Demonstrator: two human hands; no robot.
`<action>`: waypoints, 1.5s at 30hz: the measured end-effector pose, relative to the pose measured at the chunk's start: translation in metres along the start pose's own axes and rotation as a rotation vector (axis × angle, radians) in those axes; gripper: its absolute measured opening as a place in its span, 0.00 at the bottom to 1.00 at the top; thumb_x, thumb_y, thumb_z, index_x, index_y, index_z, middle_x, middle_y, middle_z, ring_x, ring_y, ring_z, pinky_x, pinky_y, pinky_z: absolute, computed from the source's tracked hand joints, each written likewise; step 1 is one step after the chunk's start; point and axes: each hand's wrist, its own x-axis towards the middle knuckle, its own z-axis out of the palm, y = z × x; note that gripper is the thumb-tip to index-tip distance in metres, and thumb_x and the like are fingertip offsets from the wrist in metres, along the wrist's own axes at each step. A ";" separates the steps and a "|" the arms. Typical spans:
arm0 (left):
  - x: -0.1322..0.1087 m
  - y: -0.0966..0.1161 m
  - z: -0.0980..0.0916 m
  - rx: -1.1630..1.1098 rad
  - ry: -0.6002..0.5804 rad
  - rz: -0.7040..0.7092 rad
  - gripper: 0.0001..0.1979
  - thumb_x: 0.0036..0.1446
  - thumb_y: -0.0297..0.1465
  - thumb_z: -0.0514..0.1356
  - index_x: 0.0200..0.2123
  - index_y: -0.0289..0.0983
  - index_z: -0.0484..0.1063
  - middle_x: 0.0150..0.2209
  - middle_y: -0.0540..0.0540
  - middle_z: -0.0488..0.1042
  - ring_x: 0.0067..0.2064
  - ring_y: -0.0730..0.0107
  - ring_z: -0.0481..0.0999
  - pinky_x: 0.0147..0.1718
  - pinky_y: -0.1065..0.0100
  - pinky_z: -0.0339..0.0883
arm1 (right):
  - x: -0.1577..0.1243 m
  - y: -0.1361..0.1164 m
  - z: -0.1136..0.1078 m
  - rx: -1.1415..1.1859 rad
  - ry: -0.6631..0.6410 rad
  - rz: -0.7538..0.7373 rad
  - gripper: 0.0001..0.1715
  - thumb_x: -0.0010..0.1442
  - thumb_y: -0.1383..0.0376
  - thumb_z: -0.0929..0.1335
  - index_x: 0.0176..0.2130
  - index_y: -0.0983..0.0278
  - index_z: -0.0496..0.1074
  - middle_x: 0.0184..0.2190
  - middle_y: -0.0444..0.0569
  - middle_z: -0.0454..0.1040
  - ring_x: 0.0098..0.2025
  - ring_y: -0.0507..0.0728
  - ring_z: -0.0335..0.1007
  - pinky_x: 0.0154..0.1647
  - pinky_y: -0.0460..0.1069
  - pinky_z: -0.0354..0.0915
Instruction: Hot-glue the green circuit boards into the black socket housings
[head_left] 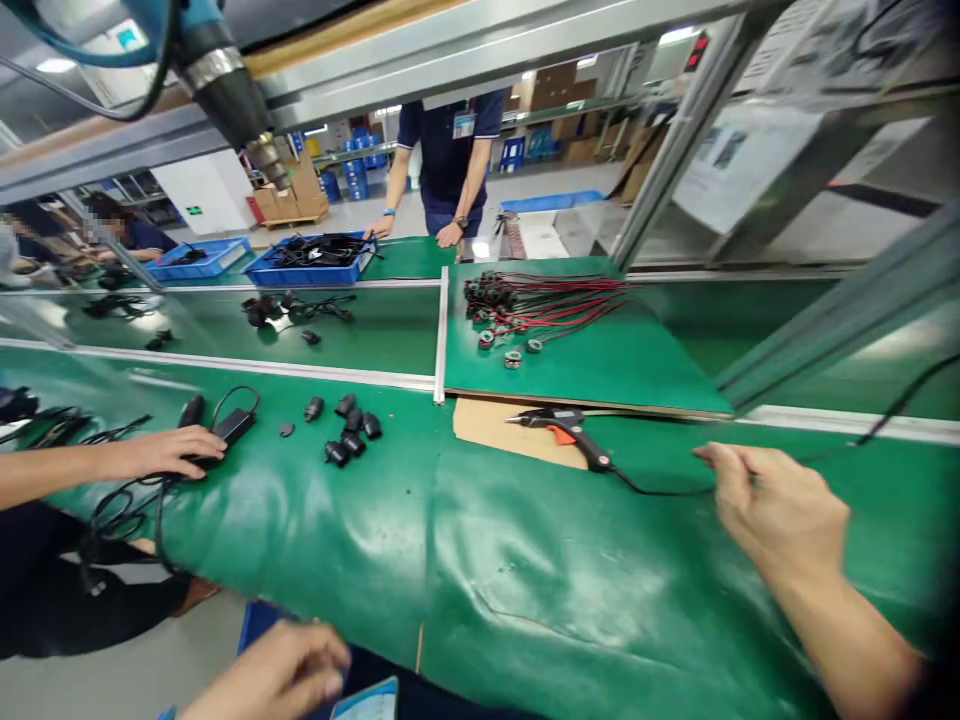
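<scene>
At the lower edge, my left hand (281, 670) hangs in front of the bench with fingers loosely bent and thumb apart; nothing shows in it. My right hand (784, 515) is over the right side of the green mat, its fingers curled and pinched together; anything between them is hidden. Left of it lies a black glue gun (570, 425) with an orange trigger, on a piece of brown cardboard (480, 425). The gun's cord runs toward my right hand; I cannot tell whether they touch. Wires with small round parts (512, 358) lie on the raised green board (600, 355).
Black plug-like parts (352, 430) lie left of centre. A co-worker's hand (187, 450) rests on a black power adapter (236, 427) at left. A power screwdriver (232, 100) hangs overhead. Another person (450, 160) stands behind blue trays (315, 270). Metal frame posts (667, 130) rise at right.
</scene>
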 end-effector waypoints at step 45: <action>0.237 0.019 -0.091 0.119 0.196 0.428 0.38 0.41 0.34 0.70 0.59 0.46 0.68 0.61 0.43 0.72 0.64 0.48 0.70 0.65 0.50 0.60 | -0.025 -0.304 0.131 0.644 -0.923 -0.131 0.61 0.36 0.63 0.83 0.64 0.58 0.59 0.59 0.57 0.62 0.60 0.69 0.66 0.60 0.65 0.65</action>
